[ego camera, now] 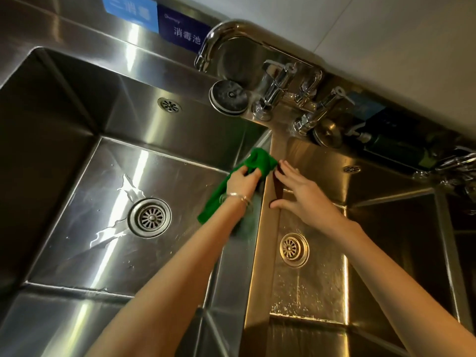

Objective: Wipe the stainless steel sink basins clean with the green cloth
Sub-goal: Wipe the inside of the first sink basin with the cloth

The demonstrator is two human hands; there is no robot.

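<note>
While the left hand grips the green cloth, fingers curled round a bunched upper part, it presses the fabric against the right-hand wall of the left basin, close under the divider and towards the basin's far right corner. The right hand lies spread and holding nothing, fingers straight, palm down on the top of the divider, apparently as a brace. Long axis of the cloth: it runs from the bunched end at the far right corner down and towards the near side, the free tail hanging along the wall below the wrist. To do this step well, the cloth is best kept flat against the steel and drawn in overlapping strokes along the wall, working down into the seam where wall meets floor, so that loosened water runs to the drain. Streaks of water remain on the floor of the left basin beside that drain. Beyond the divider, the right basin shows droplets on its floor; the taps stand at the sink's far edge.
</note>
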